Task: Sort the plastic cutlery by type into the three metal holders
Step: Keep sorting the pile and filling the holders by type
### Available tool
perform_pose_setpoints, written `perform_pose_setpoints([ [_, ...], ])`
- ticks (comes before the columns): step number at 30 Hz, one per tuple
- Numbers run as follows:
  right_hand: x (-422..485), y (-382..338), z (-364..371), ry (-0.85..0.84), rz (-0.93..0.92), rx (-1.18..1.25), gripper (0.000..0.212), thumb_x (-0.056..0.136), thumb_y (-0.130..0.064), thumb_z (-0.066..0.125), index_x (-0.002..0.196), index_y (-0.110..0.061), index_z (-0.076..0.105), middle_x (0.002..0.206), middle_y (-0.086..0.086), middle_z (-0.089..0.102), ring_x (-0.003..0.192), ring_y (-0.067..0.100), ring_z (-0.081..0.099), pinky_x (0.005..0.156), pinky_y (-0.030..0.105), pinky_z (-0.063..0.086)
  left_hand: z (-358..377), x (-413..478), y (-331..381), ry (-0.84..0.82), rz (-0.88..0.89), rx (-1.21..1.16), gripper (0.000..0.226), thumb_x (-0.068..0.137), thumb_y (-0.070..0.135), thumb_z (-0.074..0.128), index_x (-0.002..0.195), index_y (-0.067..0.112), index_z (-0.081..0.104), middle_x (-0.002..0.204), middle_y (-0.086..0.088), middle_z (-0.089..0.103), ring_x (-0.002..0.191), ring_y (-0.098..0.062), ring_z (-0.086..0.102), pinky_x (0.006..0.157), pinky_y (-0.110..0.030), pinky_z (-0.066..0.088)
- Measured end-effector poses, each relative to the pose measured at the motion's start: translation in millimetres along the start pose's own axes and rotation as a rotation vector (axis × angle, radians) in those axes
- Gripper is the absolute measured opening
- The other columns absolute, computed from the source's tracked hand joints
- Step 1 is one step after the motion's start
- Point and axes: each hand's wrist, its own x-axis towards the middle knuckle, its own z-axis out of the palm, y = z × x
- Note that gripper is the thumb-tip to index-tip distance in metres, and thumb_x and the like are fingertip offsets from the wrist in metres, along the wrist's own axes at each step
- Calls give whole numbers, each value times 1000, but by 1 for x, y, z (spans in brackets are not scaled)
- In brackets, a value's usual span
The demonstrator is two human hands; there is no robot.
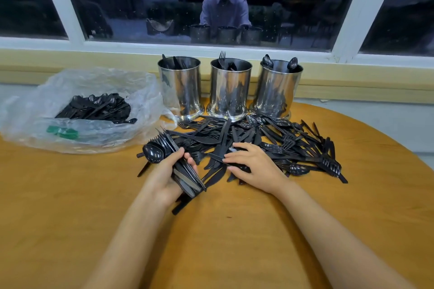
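Three shiny metal holders stand in a row at the table's far edge: the left holder [182,91] has knives in it, the middle holder [229,94] forks, the right holder [277,91] spoons. In front of them spreads a loose pile of black plastic cutlery [277,145]. My left hand [164,176] grips a mixed bundle of cutlery [171,157] with knives, forks and a spoon sticking out. My right hand [253,169] rests on the pile, its fingers pinching a knife [218,157] lying among the others.
A crumpled clear plastic bag [77,105] at the left holds more black cutlery. The round wooden table [223,230] ends at a yellow sill below a dark window. Bare wood lies in front of my hands.
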Motion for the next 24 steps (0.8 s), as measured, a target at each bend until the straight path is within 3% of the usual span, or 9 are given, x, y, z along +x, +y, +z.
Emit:
perform_pose_setpoints([
  [3, 1, 1, 0, 143, 9, 154, 23, 95, -35, 58, 108, -24, 74, 119, -15, 66, 128, 4, 45, 109, 40, 38, 6, 14, 0, -48, -24, -3, 20, 98, 15, 54, 79, 10, 55, 65, 1, 55, 56, -11, 54, 66, -30, 50],
  [7, 6, -9, -8, 326, 47, 243, 15, 94, -25, 63, 102, -22, 75, 102, -19, 68, 107, 4, 55, 93, 30, 48, 12, 36, 11, -87, 19, -13, 19, 99, 15, 53, 81, 12, 55, 66, 2, 56, 56, -11, 56, 60, -28, 54],
  [13, 46, -24, -7, 179, 178, 86, 21, 96, -35, 58, 112, -29, 70, 106, -16, 66, 100, 3, 45, 81, 26, 44, -1, 53, 17, -57, 32, -3, 28, 100, 17, 50, 73, 11, 54, 60, 1, 55, 49, -11, 57, 72, -30, 46],
  [18, 82, -36, 6, 12, 276, -110, 39, 90, -47, 62, 122, -25, 64, 111, -4, 63, 113, 19, 44, 81, 33, 45, -10, 55, 18, -52, 55, -60, 20, 99, 14, 52, 80, 11, 54, 66, 3, 56, 60, -10, 55, 73, -29, 47],
  [20, 91, -38, 11, -18, 302, -196, 36, 89, -45, 65, 117, -24, 65, 110, -2, 62, 115, 23, 45, 82, 35, 44, -12, 56, 18, -56, 53, -82, 18, 99, 14, 53, 81, 12, 54, 67, 3, 56, 61, -9, 54, 72, -28, 47],
  [24, 91, -37, 13, 44, 322, -129, 14, 89, -37, 68, 94, -24, 64, 95, -7, 63, 106, 20, 49, 76, 32, 40, -14, 55, 19, -81, 53, -66, 17, 98, 15, 54, 81, 12, 56, 68, 3, 56, 60, -9, 56, 72, -29, 49],
])
